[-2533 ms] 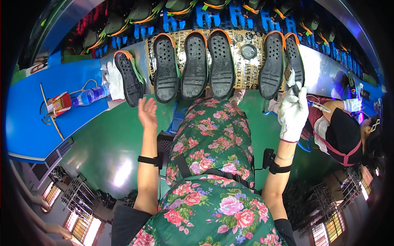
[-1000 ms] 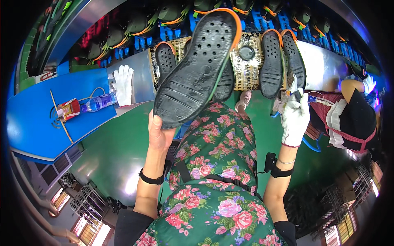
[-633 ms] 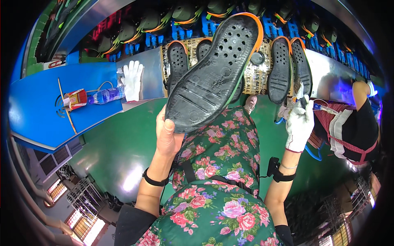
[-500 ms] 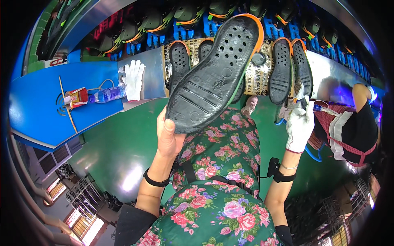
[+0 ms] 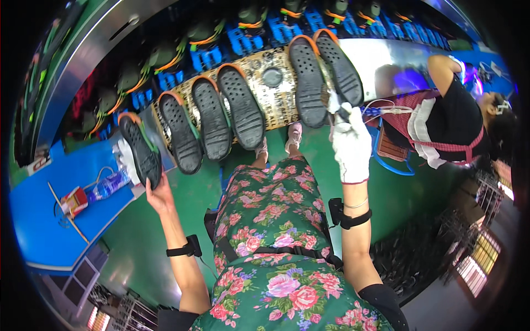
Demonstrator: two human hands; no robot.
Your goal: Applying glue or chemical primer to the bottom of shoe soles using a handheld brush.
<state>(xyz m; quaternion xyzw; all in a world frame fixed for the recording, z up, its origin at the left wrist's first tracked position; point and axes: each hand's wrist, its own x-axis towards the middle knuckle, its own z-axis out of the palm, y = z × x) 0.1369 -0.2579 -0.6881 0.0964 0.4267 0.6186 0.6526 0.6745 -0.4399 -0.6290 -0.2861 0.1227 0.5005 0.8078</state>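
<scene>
- Landmark: round pot point(image 5: 272, 77) on the taped part of the metal counter point(image 5: 381, 58).
- Main change: far-left sole point(image 5: 141, 150) was held up over the row half a second ago; now low, at the row's left end, well left of pot. Can't tell if it bears fully on the counter.
- Left hand point(image 5: 161, 193), bare, further left of pot than before; thumb and fingers pinched around that sole's near end.
- Other soles uncovered again: three soles point(image 5: 211, 118) left of pot, two soles point(image 5: 307, 83) right of it. All dark, orange-edged at the far end.
- Right hand point(image 5: 352, 143), white-gloved, right of and nearer the body than pot; fingers closed on small tool point(image 5: 343, 112), likely a brush. Tip too blurred to tell.
- Meaning (judgement): close-up hold of that sole looks done or paused; it lines up with the rest, left hand not free yet.
- Spare glove point(image 5: 126, 157), far left of pot, now partly hidden behind that sole; bottle point(image 5: 109, 186) beyond it.
- Co-worker point(image 5: 452, 118) well right of pot.
</scene>
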